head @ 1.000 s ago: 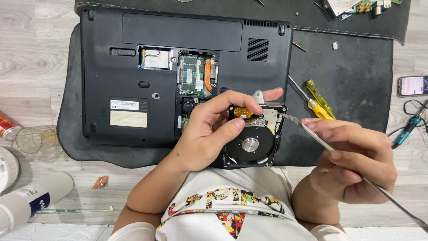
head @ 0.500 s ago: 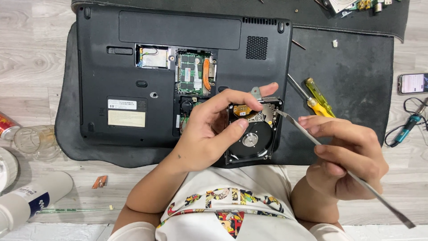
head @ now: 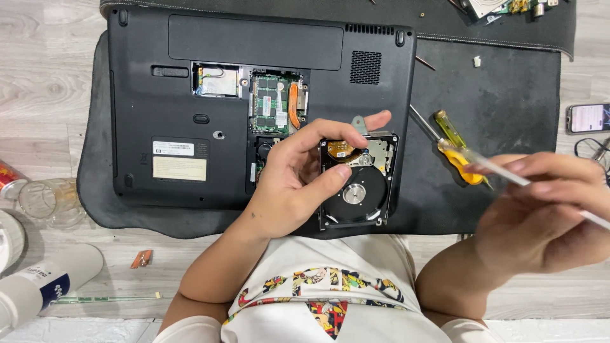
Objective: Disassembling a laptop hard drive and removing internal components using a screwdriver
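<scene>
While I look down from the head camera, my left hand [head: 292,181] has its grip closed around the opened hard drive [head: 359,184], thumb on its near edge by the shiny platter, fingers curled over the far edge. The drive sits tilted at the corner of the upturned black laptop [head: 190,108] on the dark mat [head: 508,127]. My right hand [head: 546,213], well right of that grip, pinches a thin metal tool [head: 508,173], raised above the yellow screwdriver [head: 454,149].

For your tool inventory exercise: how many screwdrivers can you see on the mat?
1. A yellow-handled screwdriver lies on the mat right of the laptop; the right hand may hide others.
</scene>
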